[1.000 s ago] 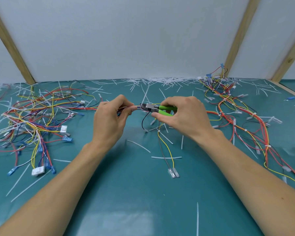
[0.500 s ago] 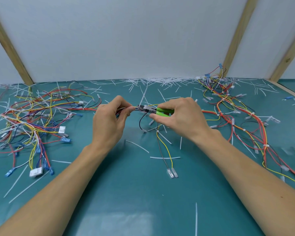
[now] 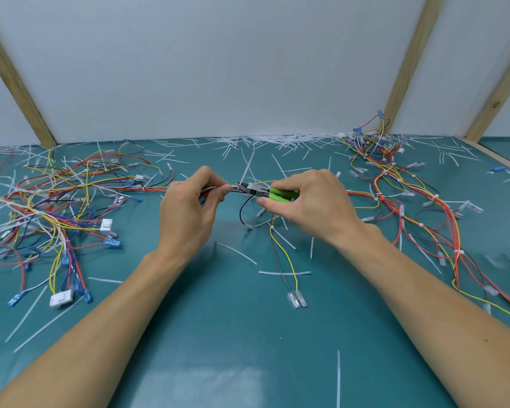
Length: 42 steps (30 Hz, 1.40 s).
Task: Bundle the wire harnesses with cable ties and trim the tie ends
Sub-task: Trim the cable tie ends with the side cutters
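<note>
A teal table (image 3: 248,334) spreads under both hands, with a white wall (image 3: 218,63) beyond them. No box or tray shows; everything lies loose on the table. Left of the left hand sprawls a tangled heap of wires (image 3: 56,207), red, yellow, blue and white, ending in blue and white plugs. Right of the right hand lies a second pile of wires (image 3: 409,207), mostly red and yellow, cinched here and there with white ties. Cut tie ends (image 3: 277,141) litter the table beyond the hands, thickest along the wall.

Between the hands, lifted just above the table, runs the wire bundle (image 3: 233,188). The left hand (image 3: 189,213) pinches it between thumb and fingers. The right hand (image 3: 309,204) grips green-handled cutters (image 3: 265,193), whose dark nose meets the bundle just beside the left fingertips. Whether the blades are closed cannot be told. Below the right hand a yellow wire (image 3: 289,260) and a dark one hang to two clear terminals (image 3: 297,298) on the table.
</note>
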### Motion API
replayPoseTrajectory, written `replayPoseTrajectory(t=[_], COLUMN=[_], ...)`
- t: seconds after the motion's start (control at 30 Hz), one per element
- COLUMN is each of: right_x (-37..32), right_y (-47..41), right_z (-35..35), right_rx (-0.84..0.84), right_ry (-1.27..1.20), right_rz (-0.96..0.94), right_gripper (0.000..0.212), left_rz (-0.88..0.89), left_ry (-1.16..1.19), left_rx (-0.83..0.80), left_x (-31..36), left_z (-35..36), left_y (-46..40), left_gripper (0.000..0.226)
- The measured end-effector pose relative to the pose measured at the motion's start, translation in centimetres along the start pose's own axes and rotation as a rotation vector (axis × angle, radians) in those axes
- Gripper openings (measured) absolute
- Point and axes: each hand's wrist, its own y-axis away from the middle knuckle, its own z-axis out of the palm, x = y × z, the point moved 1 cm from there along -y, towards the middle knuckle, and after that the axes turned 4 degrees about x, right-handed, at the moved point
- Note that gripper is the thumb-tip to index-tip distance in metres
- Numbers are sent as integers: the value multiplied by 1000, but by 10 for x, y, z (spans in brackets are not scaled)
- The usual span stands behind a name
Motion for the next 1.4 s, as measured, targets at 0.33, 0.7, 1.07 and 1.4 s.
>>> replayPoseTrajectory(t=[0.33,0.7,1.07,1.4], right_x=[1,3,6,9], right_y=[0,0,-3,-5], right_z=[1,3,6,2], right_rx=[11,31,247,479], right_ry=[8,26,-179,-355], right_rz=[3,-12,92,146], right_gripper=[30,34,41,35], left_rz=[-11,-17,-126,-166], left_ry=[3,1,141,169], left_rx=[-4,-3,36,74], left_x=[-1,-2,-7,-11], left_z=[1,1,1,2], left_y=[0,0,-3,-5], left_gripper=[15,15,13,7])
